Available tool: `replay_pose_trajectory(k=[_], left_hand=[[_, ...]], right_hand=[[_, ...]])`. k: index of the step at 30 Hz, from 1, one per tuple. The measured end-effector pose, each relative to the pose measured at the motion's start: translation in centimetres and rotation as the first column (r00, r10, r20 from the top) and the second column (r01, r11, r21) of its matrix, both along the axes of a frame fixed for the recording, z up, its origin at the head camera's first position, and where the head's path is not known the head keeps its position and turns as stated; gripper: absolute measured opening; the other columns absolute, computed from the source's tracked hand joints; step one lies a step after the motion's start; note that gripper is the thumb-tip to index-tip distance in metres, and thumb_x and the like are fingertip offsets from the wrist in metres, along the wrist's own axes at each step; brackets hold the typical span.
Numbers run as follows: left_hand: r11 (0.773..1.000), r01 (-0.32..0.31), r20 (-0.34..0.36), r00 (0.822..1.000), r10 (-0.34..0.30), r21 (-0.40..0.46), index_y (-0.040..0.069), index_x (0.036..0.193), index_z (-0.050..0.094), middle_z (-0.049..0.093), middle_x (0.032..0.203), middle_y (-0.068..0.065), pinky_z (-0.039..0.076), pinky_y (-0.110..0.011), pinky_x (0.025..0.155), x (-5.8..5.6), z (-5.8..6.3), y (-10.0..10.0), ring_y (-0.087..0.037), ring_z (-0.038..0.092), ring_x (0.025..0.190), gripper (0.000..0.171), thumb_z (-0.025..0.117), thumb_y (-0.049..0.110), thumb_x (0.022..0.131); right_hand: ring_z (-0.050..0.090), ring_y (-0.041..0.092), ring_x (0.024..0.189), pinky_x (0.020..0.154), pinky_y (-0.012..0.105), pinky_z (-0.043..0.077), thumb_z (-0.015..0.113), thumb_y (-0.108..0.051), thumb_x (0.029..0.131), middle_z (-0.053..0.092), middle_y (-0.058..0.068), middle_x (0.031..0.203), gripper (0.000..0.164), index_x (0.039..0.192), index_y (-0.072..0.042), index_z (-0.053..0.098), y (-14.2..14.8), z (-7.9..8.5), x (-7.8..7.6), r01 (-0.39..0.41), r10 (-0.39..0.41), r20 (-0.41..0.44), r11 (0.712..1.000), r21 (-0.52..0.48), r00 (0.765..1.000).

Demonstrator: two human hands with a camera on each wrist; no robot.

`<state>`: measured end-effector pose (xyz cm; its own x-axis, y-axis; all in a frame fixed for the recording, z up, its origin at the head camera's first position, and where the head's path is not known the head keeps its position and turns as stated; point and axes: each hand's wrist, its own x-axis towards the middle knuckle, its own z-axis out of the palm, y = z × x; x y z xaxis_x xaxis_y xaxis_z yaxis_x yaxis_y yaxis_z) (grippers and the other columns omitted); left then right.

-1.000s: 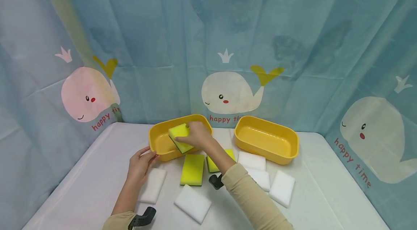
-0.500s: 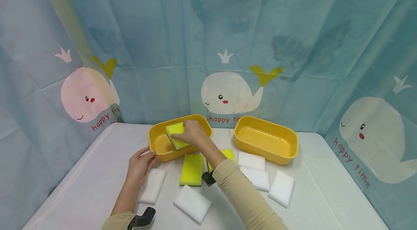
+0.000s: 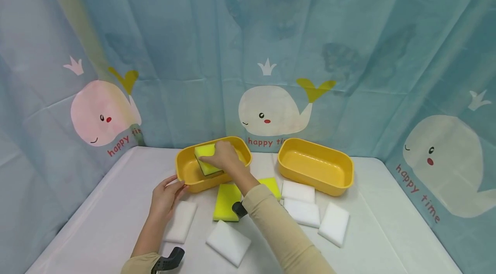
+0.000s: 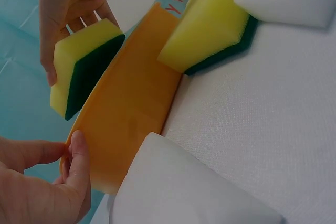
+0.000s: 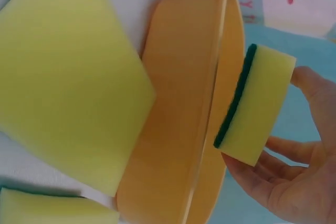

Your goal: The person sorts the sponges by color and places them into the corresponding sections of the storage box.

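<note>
On white cloth (image 3: 372,222), yellow trays (image 3: 201,185), sponges (image 3: 225,200), blue whale-print curtain (image 3: 186,41) behind

Past the far edge of my white tabletop (image 3: 372,231) I see a blue curtain (image 3: 186,41): a pinkish whale (image 3: 91,106) by the far left corner, a white whale (image 3: 273,101) mid-edge, a greyish whale (image 3: 449,157) beyond the right edge.

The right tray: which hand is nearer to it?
Right. The right hand, over the left tray, is left of the right tray; the left hand, pinching the left tray, is farther left.
</note>
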<state>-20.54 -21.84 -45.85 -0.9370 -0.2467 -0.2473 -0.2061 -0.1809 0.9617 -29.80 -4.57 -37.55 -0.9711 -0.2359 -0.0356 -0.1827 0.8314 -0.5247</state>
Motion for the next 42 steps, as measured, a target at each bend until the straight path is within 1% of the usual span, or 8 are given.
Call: replay_pose_trajectory(k=[6, 9, 16, 22, 25, 31, 34, 42], left_hand=[[1.0, 0.005, -0.002, 1.0, -0.005, 0.005, -0.003, 0.164, 0.025, 0.043, 0.15, -0.026, 0.056, -0.021, 0.097, 0.1, 0.1, 0.0, 0.004, 0.069, 0.088, 0.064, 0.054, 0.007, 0.109], [1.0, 0.005, -0.003, 1.0, -0.005, 0.008, -0.004, 0.164, 0.025, 0.044, 0.149, -0.026, 0.056, -0.021, 0.097, 0.1, 0.1, 0.0, 0.004, 0.069, 0.088, 0.064, 0.055, 0.007, 0.109], [1.0, -0.008, 0.003, 1.0, 0.008, 0.002, -0.003, 0.164, 0.026, 0.045, 0.147, -0.025, 0.057, -0.021, 0.096, 0.1, 0.0, 0.0, 0.004, 0.069, 0.086, 0.063, 0.055, 0.007, 0.109], [1.0, -0.013, 0.006, 1.0, 0.013, 0.0, -0.003, 0.164, 0.025, 0.043, 0.151, -0.027, 0.057, -0.019, 0.094, 0.1, 0.1, 0.1, 0.005, 0.068, 0.085, 0.063, 0.053, 0.007, 0.109], [1.0, -0.009, 0.002, 1.0, 0.009, 0.009, -0.003, 0.164, 0.024, 0.04, 0.155, -0.029, 0.057, -0.018, 0.094, 0.1, 0.1, 0.2, 0.005, 0.068, 0.086, 0.063, 0.054, 0.007, 0.109], [1.0, -0.013, 0.004, 1.0, 0.013, 0.006, -0.003, 0.165, 0.024, 0.039, 0.157, -0.029, 0.056, -0.018, 0.094, 0.1, 0.2, 0.3, 0.005, 0.068, 0.084, 0.064, 0.054, 0.008, 0.109], [1.0, -0.017, -0.001, 1.0, 0.017, -0.002, -0.003, 0.164, 0.025, 0.041, 0.154, -0.029, 0.057, -0.018, 0.094, 0.2, 0.1, 0.3, 0.005, 0.068, 0.085, 0.063, 0.054, 0.008, 0.109], [1.0, -0.015, -0.009, 1.0, 0.015, -0.01, -0.003, 0.164, 0.025, 0.04, 0.154, -0.03, 0.056, -0.018, 0.095, 0.3, 0.1, 0.3, 0.006, 0.068, 0.085, 0.062, 0.053, 0.007, 0.109]], right_hand=[[0.054, 0.015, 0.078, 0.067, 0.025, 0.048, 0.078, -0.054, 0.092, 0.058, 0.001, 0.087, 0.051, 0.108, -0.007, 0.065, -0.9, -0.2, 0.0, 0.01, -0.01, -0.017, 1.0, 0.002, 1.0], [0.055, 0.015, 0.077, 0.066, 0.025, 0.048, 0.078, -0.056, 0.092, 0.059, 0.001, 0.086, 0.052, 0.108, -0.007, 0.066, -1.4, -0.3, 0.0, 0.018, -0.017, -0.027, 0.999, 0.034, 0.999], [0.057, 0.015, 0.082, 0.076, 0.027, 0.055, 0.078, -0.059, 0.09, 0.063, 0.002, 0.095, 0.059, 0.117, -0.007, 0.067, -2.4, -0.9, -0.2, 0.061, -0.059, -0.03, 0.994, 0.086, 0.998], [0.057, 0.016, 0.085, 0.081, 0.028, 0.058, 0.078, -0.058, 0.09, 0.063, 0.003, 0.099, 0.06, 0.118, -0.007, 0.066, -2.8, -1.5, 0.2, 0.067, -0.064, -0.044, 0.995, 0.069, 0.997], [0.06, 0.017, 0.091, 0.086, 0.028, 0.059, 0.078, -0.058, 0.091, 0.065, 0.006, 0.109, 0.062, 0.123, -0.006, 0.066, -2.8, -1.6, 0.6, 0.06, -0.058, -0.054, 0.997, 0.041, 0.997], [0.065, 0.023, 0.115, 0.103, 0.033, 0.057, 0.077, -0.056, 0.092, 0.064, 0.011, 0.137, 0.074, 0.141, -0.004, 0.06, -2.5, -1.8, 0.9, 0.039, -0.038, -0.061, 0.999, 0.02, 0.997], [0.064, 0.025, 0.124, 0.107, 0.036, 0.055, 0.076, -0.055, 0.094, 0.063, 0.012, 0.142, 0.075, 0.146, -0.005, 0.058, -2.2, -1.9, 0.8, 0.027, -0.027, -0.06, 1.0, 0.004, 0.998], [0.059, 0.027, 0.132, 0.111, 0.039, 0.052, 0.077, -0.051, 0.094, 0.061, 0.011, 0.147, 0.076, 0.15, -0.005, 0.055, -1.5, -2.1, 1.0, -0.009, 0.004, -0.064, 0.996, -0.088, 0.998]])
